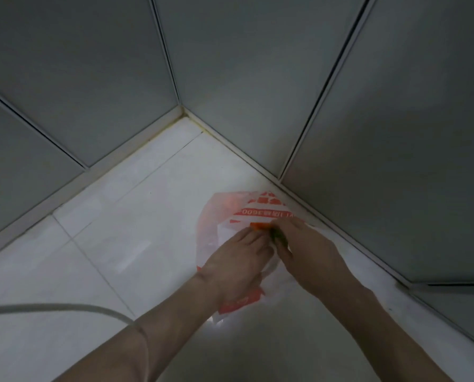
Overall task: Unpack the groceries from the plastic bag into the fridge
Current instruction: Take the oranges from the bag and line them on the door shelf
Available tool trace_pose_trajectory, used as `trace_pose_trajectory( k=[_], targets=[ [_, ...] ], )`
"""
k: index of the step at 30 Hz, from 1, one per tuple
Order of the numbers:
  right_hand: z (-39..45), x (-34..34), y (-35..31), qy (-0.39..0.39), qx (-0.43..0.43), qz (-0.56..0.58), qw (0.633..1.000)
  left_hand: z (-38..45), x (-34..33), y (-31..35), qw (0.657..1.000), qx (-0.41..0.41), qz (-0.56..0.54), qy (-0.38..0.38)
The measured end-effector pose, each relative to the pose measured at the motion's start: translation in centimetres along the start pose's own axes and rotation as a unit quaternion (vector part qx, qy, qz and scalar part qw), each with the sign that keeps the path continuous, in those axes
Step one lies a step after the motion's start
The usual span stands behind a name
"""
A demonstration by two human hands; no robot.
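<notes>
White-red plastic bag [230, 216] on floor; left hand [241, 260] + right hand [304, 252] fingers pinch its mouth round an orange-green item [269, 228]. Step: opening bag. Next: pull item out; fridge not in view.

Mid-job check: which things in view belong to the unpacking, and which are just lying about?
Job:
- plastic bag, red-and-white, on the floor
- orange and green item at its mouth
- left hand and right hand, both at the bag's mouth

Lying about:
- white cable across the floor
- grey panels
</notes>
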State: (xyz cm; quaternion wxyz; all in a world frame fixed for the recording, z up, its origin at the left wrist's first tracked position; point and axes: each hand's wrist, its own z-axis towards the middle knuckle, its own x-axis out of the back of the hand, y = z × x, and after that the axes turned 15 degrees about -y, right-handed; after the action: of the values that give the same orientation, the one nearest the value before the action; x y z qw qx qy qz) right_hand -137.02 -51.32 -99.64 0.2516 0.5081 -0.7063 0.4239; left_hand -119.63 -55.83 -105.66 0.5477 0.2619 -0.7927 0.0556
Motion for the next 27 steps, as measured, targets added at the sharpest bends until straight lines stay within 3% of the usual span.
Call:
trace_pose_trajectory(
  k=[3, 6, 12, 17, 20, 27],
  targets=[
    [1.1, -1.0, 0.7, -0.076, -0.032, -0.101, 0.991, 0.5, 0.1, -1.5, 0.999, -0.048, 0.002, -0.016],
    [2.2, -1.6, 0.7, -0.107, -0.039, -0.121, 0.986, 0.6, 1.1, -2.6, 0.994, -0.048, -0.025, -0.091],
    [3.7, -1.7, 2.1, -0.064, -0.054, -0.232, 0.969, 0.2, 1.9, -5.8, 0.979, 0.004, 0.073, -0.192],
    [2.6, 1.4, 2.5, -0.095, -0.096, -0.266, 0.954, -2.3, 4.0, -7.5, 0.982, 0.041, 0.161, -0.092],
    [2.2, 2.6, 2.6, -0.084, -0.091, -0.303, 0.945, -3.8, 4.9, -8.4, 0.979, 0.058, 0.183, -0.073],
    [2.0, 4.8, 1.7, -0.066, -0.069, -0.335, 0.937, -5.9, 4.2, -13.2, 0.985, 0.066, 0.157, -0.024]
  ],
)
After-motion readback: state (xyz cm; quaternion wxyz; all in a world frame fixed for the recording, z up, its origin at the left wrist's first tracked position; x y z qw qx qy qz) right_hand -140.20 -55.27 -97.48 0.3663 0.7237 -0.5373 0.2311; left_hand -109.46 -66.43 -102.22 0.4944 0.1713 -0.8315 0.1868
